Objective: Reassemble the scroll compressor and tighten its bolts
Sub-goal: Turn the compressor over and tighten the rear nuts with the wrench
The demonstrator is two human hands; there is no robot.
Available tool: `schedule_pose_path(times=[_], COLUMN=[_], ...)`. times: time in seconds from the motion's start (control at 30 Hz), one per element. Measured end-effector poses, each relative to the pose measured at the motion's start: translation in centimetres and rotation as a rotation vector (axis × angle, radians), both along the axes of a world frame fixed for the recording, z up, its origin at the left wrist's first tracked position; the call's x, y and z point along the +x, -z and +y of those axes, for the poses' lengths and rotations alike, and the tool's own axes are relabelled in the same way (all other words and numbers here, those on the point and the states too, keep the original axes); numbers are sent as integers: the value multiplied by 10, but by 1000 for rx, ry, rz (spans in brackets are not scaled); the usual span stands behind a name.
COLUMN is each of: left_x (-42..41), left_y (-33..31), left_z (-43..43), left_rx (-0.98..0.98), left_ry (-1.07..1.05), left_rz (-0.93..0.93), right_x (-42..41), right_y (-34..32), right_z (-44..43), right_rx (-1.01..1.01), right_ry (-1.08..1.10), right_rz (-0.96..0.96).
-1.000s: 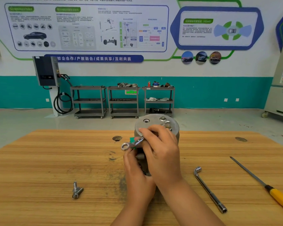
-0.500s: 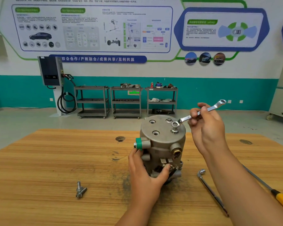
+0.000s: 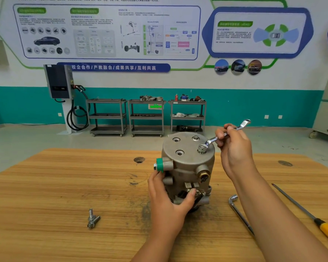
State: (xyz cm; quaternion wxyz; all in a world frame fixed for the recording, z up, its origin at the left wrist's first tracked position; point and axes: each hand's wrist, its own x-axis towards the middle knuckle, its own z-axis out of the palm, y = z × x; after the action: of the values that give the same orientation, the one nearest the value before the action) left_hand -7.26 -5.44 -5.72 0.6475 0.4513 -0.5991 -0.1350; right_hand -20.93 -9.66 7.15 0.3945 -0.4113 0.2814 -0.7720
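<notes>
The grey metal scroll compressor (image 3: 187, 161) stands upright on the wooden table (image 3: 64, 195), with a green cap on a port at its left side. My left hand (image 3: 169, 197) grips its lower front, thumb on the fittings. My right hand (image 3: 235, 148) holds a small silver wrench (image 3: 225, 135) by its middle. The wrench's ring end sits over a bolt (image 3: 202, 149) on the right of the top cover. Another bolt (image 3: 195, 138) sits in the cover's far side. Two cover holes look bare.
Two loose bolts (image 3: 92, 219) lie on the table at the front left. An L-shaped socket wrench (image 3: 239, 212) lies right of the compressor, partly under my right forearm. A yellow-handled screwdriver (image 3: 311, 216) lies at the far right. Shelving carts stand against the far wall.
A second ago both hands were close together in front of the compressor with the wrench. My right hand has since lifted the wrench to the right and set its ring on the top bolt.
</notes>
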Motion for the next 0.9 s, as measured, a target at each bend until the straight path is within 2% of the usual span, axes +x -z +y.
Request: schedule_pose_path(times=[0.2,0.43,0.63,0.77,0.9], left_x=[1,3,0,1,0], left_y=[2,1,0,1,1], left_z=[-1,-1,2,1,0], left_rx=[12,22,19,12,12], left_ry=[-10,3,-24,-38,-13], left_rz=[3,3,-30,-17,27], right_x=[6,17,35,45,48], right_y=[22,49,64,71,66], right_z=[22,55,73,79,77], right_rx=[-154,-272,-358,-364,-506], right_ry=[32,267,466,646,804], right_rz=[-135,70,317,633,865])
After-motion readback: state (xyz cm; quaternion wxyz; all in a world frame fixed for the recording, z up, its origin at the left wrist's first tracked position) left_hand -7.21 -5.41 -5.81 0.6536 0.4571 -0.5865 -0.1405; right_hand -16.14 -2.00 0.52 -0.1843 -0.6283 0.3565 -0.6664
